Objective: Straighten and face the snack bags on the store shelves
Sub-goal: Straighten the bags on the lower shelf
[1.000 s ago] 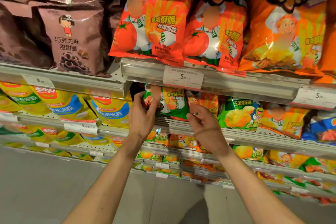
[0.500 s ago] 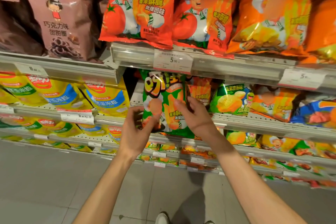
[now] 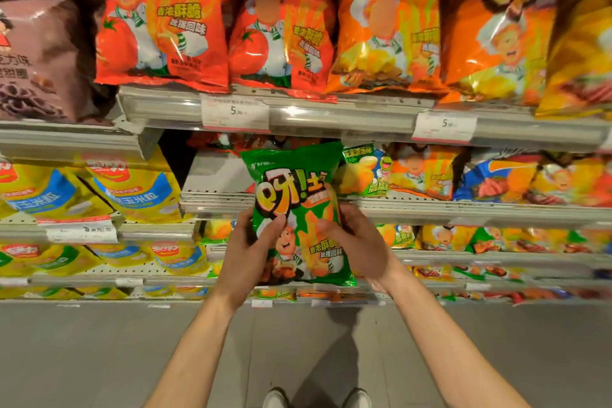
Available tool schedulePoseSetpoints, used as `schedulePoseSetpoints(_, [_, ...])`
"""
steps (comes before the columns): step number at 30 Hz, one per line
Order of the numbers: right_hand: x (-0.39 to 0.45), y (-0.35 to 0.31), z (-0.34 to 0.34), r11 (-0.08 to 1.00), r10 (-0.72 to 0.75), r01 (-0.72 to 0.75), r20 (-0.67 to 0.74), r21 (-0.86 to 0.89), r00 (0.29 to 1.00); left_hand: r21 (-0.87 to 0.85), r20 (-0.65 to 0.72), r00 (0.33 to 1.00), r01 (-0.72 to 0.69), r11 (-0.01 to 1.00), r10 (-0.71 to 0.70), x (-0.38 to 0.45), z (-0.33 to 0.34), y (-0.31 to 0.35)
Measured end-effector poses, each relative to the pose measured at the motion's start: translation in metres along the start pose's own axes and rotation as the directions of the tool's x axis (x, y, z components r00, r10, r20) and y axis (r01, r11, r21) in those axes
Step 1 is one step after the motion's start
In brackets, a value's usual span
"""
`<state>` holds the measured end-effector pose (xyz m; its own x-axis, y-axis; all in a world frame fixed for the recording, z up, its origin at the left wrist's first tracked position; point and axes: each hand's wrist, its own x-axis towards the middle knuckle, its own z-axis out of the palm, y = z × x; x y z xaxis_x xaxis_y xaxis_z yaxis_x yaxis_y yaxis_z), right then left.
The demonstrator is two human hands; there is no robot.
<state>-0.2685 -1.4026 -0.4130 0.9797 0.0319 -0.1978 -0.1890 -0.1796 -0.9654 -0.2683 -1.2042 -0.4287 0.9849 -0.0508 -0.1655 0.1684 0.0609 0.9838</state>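
A green snack bag (image 3: 299, 195) with a cartoon chef is upright in front of the middle shelf (image 3: 218, 202), front side toward me. My left hand (image 3: 246, 252) grips its left edge, thumb across the front. My right hand (image 3: 351, 242) grips its right edge, thumb on the front too. Behind the bag, the left part of that shelf is bare. A small green and yellow bag (image 3: 362, 172) and orange bags (image 3: 420, 172) stand to its right.
The top shelf carries red tomato bags (image 3: 159, 20) and orange bags (image 3: 384, 20), with price tags (image 3: 235, 111) on its rail. Brown bags (image 3: 36, 53) and yellow corn bags (image 3: 132, 189) fill the left bay. Lower shelves hold several small bags. Grey floor and my shoes (image 3: 275, 397) lie below.
Both hands reached into the middle shelf, took hold of the green bag and drew it out toward me. It is now off the shelf and held lower, facing me.
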Motion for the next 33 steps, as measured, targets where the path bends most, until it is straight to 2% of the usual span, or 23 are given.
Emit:
schedulePoseSetpoints(5, [-0.017, 0.003, -0.040, 1.000, 0.009, -0.009, -0.041, 0.003, 0.999, 0.037, 0.077, 0.997, 0.006, 0.999, -0.008, -0.006, 0.043, -0.001])
schedulePoseSetpoints(10, [-0.037, 0.010, -0.091, 1.000, 0.007, -0.008, -0.043, -0.013, 0.999, 0.104, 0.098, 0.995, 0.007, 0.995, -0.017, -0.013, 0.092, -0.007])
schedulePoseSetpoints(15, [-0.056, 0.029, -0.162, 0.999, 0.021, -0.023, -0.103, -0.022, 0.994, 0.139, 0.094, 0.996, -0.006, 0.990, -0.007, -0.030, 0.164, -0.004])
schedulePoseSetpoints(23, [-0.110, 0.049, -0.289, 0.999, 0.013, -0.010, -0.078, 0.038, 0.997, 0.217, 0.100, 0.995, -0.003, 0.976, -0.020, -0.065, 0.292, 0.002])
schedulePoseSetpoints(29, [-0.132, 0.052, -0.355, 0.993, 0.039, -0.020, -0.164, 0.117, 0.986, 0.249, 0.183, 0.983, -0.025, 0.968, -0.021, -0.068, 0.363, 0.016])
schedulePoseSetpoints(33, [-0.138, 0.050, -0.392, 0.995, 0.044, -0.019, -0.254, 0.102, 0.966, 0.184, 0.293, 0.956, -0.077, 0.980, 0.020, -0.048, 0.401, 0.025])
